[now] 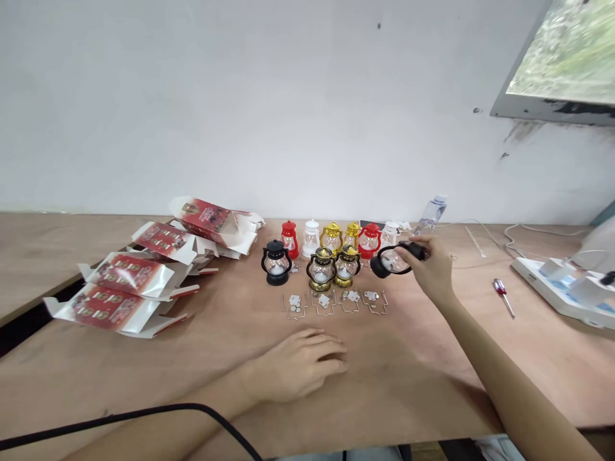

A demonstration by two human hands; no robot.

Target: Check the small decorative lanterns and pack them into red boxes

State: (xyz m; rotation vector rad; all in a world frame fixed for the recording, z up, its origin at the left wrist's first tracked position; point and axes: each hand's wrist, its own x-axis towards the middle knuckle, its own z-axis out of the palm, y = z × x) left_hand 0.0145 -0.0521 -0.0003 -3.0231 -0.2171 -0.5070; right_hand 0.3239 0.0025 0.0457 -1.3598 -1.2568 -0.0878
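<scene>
Head view — lanterns (321, 272) on brown table (408, 358), pale wall (288, 115) behind.

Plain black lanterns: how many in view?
2: a standing black lantern, leftmost of the group, and a tilted black lantern, held in the right hand. No third shows, though some back-row lanterns are partly covered.

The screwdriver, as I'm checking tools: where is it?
In the head view, the screwdriver lies at right on the table, between the right hand and the power strip.
</scene>
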